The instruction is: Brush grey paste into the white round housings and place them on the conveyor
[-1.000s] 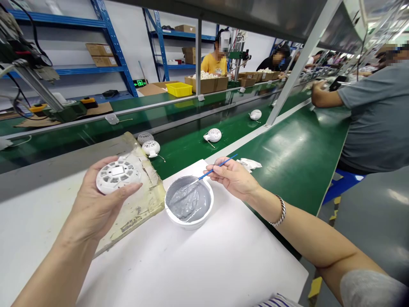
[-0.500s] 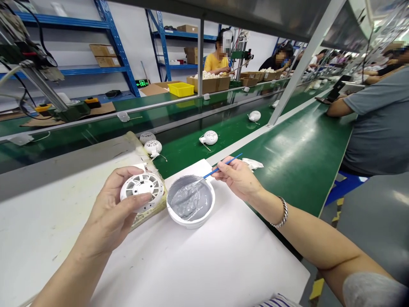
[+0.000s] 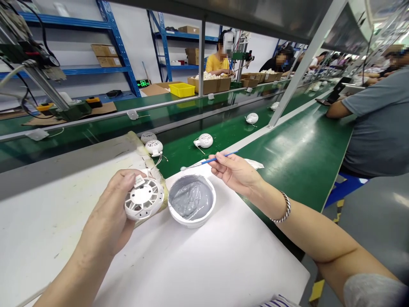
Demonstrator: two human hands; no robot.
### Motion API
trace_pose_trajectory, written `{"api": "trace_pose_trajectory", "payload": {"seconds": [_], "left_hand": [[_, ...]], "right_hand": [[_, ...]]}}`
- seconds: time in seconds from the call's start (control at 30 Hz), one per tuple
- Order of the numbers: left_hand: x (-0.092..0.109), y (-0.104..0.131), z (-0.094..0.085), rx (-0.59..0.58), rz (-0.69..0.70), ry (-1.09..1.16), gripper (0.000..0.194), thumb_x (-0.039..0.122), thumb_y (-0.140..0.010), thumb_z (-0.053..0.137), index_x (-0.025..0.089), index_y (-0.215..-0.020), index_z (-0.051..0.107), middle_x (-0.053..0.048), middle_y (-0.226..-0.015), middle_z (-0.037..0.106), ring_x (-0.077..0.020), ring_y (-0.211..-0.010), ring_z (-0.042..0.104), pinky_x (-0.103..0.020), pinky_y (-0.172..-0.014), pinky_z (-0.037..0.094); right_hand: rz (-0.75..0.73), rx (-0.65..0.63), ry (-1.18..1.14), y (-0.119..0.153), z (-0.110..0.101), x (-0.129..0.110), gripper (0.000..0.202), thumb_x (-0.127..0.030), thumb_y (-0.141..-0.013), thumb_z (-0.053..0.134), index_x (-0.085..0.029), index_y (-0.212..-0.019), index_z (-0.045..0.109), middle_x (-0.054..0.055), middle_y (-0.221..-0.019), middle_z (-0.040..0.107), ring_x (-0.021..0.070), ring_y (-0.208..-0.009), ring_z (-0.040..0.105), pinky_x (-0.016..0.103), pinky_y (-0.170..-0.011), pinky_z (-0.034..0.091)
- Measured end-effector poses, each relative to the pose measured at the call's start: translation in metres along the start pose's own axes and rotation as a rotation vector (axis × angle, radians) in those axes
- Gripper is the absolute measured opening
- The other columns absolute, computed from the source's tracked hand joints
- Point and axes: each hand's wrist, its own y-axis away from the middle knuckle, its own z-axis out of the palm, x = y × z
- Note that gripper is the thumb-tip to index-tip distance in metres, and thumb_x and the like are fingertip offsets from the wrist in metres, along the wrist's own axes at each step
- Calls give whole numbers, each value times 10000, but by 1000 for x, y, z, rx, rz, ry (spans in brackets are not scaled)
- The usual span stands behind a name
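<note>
My left hand (image 3: 110,209) is closed around a round white slotted plastic housing (image 3: 144,198), its thumb at a small white tab near the top edge. Between the fingertips of my right hand (image 3: 234,170) is a thin brush (image 3: 204,162) with a blue handle. The brush points left, and its tip, coated in grey, is in the air just above the far rim of a white bowl (image 3: 191,222). Thick grey paste (image 3: 194,198) fills much of the bowl, which stands on the white board between my hands.
Similar white housings (image 3: 205,140) with wires lie on the green conveyor (image 3: 179,160) beyond. A crumpled white tissue (image 3: 254,163) is behind my right hand. A metal post (image 3: 297,59) rises at the right. A co-worker in a grey shirt (image 3: 380,119) sits on that side.
My right hand has lifted the brush out of the paste. In my left hand the housing has turned and my thumb has moved up to its top edge. Housings on the conveyor have shifted left.
</note>
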Motion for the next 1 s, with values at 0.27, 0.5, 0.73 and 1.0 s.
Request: {"api": "trace_pose_trajectory", "payload": {"seconds": [0.27, 0.5, 0.73, 1.0], "left_hand": [[2, 15, 6, -67, -60, -45, 292, 553, -766, 629, 282, -875, 626, 4, -784, 558, -156, -679, 520, -231, -549, 463], [1, 21, 7, -105, -37, -52, 257, 530, -805, 596, 289, -887, 629, 0, -779, 553, -155, -679, 488, -216, -529, 429], [7, 22, 7, -101, 4, -21, 225, 493, -800, 622, 269, -827, 629, 14, -741, 565, -127, -650, 482, -178, -519, 425], [11, 23, 5, -88, 3, -38, 275, 544, -777, 617, 288, -877, 622, -15, -772, 616, -189, -667, 558, -265, -541, 463]], "right_hand": [[-413, -255, 214, 18, 44, 2, 250, -274, -722, 789, -206, -767, 553, -36, -787, 745, 122, -767, 725, 243, -729, 589], [-904, -502, 610, 42, 44, 7, 174, -63, -826, 626, -231, -820, 581, -2, -896, 757, 165, -891, 730, 298, -787, 601], [-1277, -875, 1234, 58, 44, -18, 175, -64, -841, 573, -202, -917, 649, 79, -1002, 749, 171, -1040, 687, 273, -944, 547], [-847, -339, 501, 43, 51, -3, 162, -157, -778, 728, -230, -795, 584, -32, -801, 752, 133, -766, 729, 255, -703, 596]]}}
